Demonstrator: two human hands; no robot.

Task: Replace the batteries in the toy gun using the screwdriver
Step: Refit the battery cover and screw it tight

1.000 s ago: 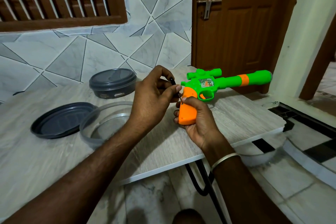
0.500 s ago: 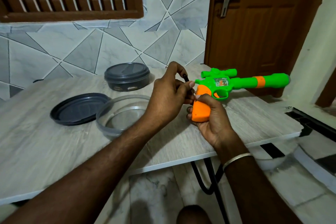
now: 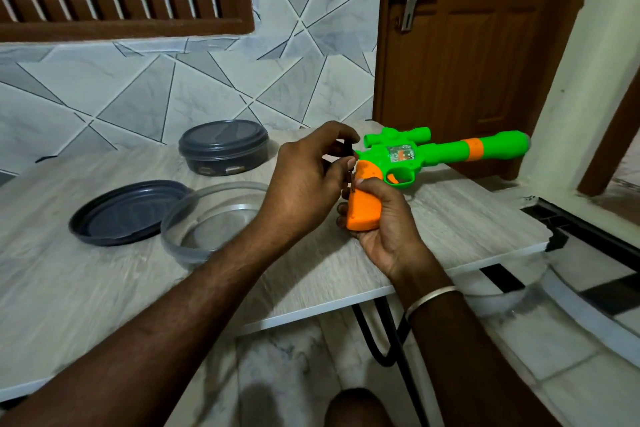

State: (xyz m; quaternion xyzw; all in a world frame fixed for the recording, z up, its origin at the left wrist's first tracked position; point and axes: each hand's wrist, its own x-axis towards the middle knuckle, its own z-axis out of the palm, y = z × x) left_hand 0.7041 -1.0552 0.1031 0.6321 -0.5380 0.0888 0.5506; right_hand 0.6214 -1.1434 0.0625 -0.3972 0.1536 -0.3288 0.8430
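Note:
A green toy gun (image 3: 440, 156) with an orange grip (image 3: 363, 208) lies over the right part of the table, barrel pointing right. My right hand (image 3: 384, 229) wraps the orange grip from below. My left hand (image 3: 304, 184) pinches a small black-handled screwdriver (image 3: 349, 163) whose thin shaft points down at the top left of the grip. The tip is partly hidden between my fingers.
On the grey wood-look table (image 3: 104, 288) stand a closed dark round container (image 3: 223, 147), a loose dark lid (image 3: 128, 211) and a clear round bowl (image 3: 207, 222). The table's front edge runs just under my wrists; a brown door (image 3: 467, 45) is behind.
The camera view shifted slightly. Both hands keep their hold on the grip and the screwdriver, with the left fingers turned a little around the handle.

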